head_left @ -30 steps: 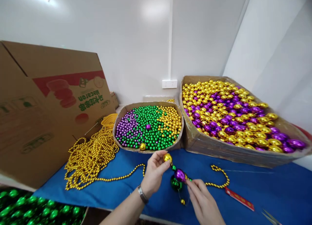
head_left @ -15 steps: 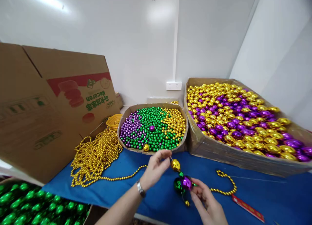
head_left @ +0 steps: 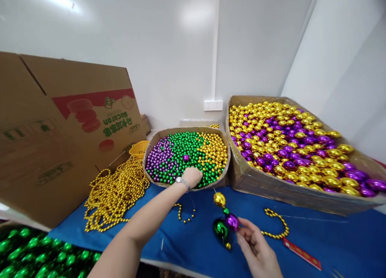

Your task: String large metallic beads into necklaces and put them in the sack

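My left hand (head_left: 192, 176) reaches into the low cardboard box (head_left: 146, 174) of small purple, green and gold beads, near its front rim. Its fingers point down among the beads and are hidden. My right hand (head_left: 256, 246) pinches a bead string at its large purple ball (head_left: 232, 221). On the same string are a gold ball (head_left: 219, 199), a small green bead (head_left: 226, 210), a large dark green ball (head_left: 220, 228) and a small gold bead (head_left: 228, 246). A bit of thread sticks up above the gold ball.
A heap of gold bead chains (head_left: 116, 197) lies left, beside a yellow basket (head_left: 139, 148) and a large carton (head_left: 69, 141). A deep box (head_left: 271, 191) of gold and purple balls stands right. A gold chain (head_left: 285, 225) with a red tag (head_left: 302, 254) lies on the blue cloth (head_left: 256, 207).
My left hand has let go of the string's thread end by the gold ball and moved up and forward into the bead box. My right hand keeps its pinch in nearly the same place.
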A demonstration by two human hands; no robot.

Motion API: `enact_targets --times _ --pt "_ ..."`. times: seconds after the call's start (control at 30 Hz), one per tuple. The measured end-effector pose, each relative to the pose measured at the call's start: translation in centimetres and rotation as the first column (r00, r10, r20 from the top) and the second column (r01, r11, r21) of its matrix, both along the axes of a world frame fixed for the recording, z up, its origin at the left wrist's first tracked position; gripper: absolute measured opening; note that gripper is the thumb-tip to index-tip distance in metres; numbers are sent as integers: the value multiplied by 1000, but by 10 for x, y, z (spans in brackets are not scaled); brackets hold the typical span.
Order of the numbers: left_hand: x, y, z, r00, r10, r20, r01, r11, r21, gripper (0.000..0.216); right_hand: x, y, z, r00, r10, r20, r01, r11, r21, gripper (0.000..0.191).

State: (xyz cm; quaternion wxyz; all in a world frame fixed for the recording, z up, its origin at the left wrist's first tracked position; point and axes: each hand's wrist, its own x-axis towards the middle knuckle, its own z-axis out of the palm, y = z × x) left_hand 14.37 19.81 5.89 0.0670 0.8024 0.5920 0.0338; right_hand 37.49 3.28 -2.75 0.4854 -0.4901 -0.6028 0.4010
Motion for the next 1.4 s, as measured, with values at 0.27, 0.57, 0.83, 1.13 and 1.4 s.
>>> enact_targets --times 0.27,0.57,0.83,1.13,1.4 --pt "-6 -6 14 943 54 329 -78 995 59 16 2 -4 5 999 -22 26 21 999 29 38" --pt "7 -86 20 -138 328 935 178 936 -302 28 -1 -9 15 976 -53 209 35 995 89 37" --pt "15 -111 16 -293 423 857 230 902 -366 25 -2 -11 24 947 -100 306 37 978 203 33" --pt "9 -114 12 -216 374 902 153 925 -347 28 0 -13 22 910 -100 403 -22 958 286 32" --pt "-6 -133 17 166 192 967 31 979 -200 25 -9 -26 22 886 -99 454 -82 928 363 31"
